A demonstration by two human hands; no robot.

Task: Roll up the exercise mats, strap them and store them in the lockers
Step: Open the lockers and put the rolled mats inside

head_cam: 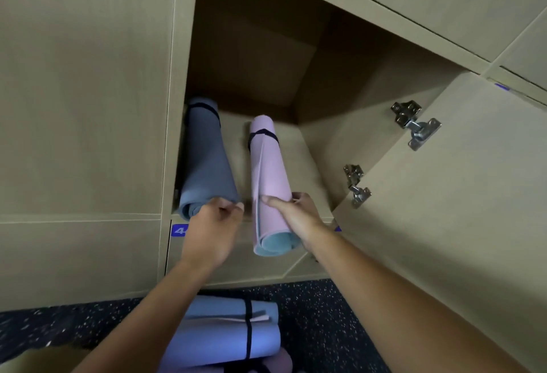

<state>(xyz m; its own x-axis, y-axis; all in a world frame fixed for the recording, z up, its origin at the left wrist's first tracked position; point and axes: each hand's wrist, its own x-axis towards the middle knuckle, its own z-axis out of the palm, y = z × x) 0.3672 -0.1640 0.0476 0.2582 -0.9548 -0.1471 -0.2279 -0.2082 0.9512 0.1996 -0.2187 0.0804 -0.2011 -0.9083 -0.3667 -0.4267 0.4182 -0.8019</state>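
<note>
An open locker [313, 159] holds a rolled blue mat [204, 162] with a black strap, lying along its left wall. Beside it lies a rolled pink mat [268, 165] with a black strap near its far end; its near end sticks out past the locker's front edge. My right hand [291, 214] grips the pink mat near that end. My left hand [214, 224] hovers between the two mats, fingers loosely curled, its fingertips at the blue mat's near end. On the floor below lie more rolled, strapped blue mats [225, 334].
The locker door [450, 195] stands open to the right on two metal hinges [416, 124]. Closed locker fronts surround the opening. A dark speckled floor [319, 313] runs beneath. A purple mat roll [281, 362] peeks out under the blue ones.
</note>
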